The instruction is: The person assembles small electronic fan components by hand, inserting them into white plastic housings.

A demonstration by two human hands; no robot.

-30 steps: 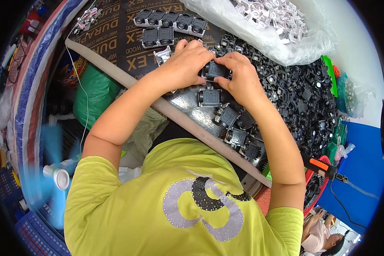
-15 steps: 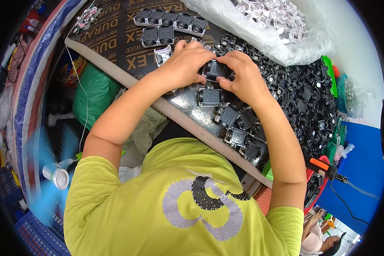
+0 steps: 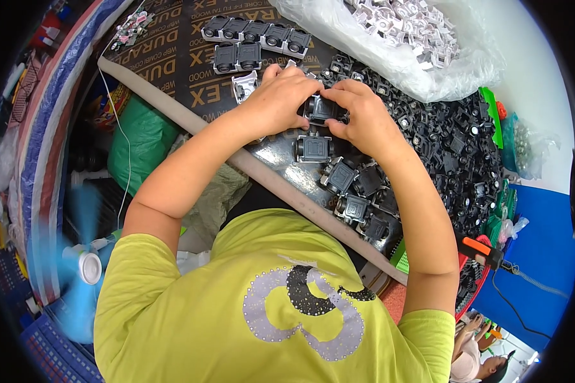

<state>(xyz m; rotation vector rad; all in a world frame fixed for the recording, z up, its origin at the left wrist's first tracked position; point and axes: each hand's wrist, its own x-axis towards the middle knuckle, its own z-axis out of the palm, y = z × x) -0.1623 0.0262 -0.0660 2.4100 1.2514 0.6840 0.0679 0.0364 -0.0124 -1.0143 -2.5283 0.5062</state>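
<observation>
The fingers [image 3: 340,96] of the left hand [image 3: 273,102] and the right hand [image 3: 366,124] are bent into narrow pinches, with a black toy car [image 3: 321,110] clasped between them. It is gripped from opposite sides, probably so that it is kept steady over the table [image 3: 281,153] (whether anything else is touched by the left hand's farther fingers cannot be told). Just below the thumbs, a second toy car [image 3: 314,148] is set flat, perhaps for easy reach. Beyond the left fingers, a row of toy cars [image 3: 255,30] is lined up, seemingly to be kept apart from the black heap [image 3: 441,140] piled right of the right fingers.
</observation>
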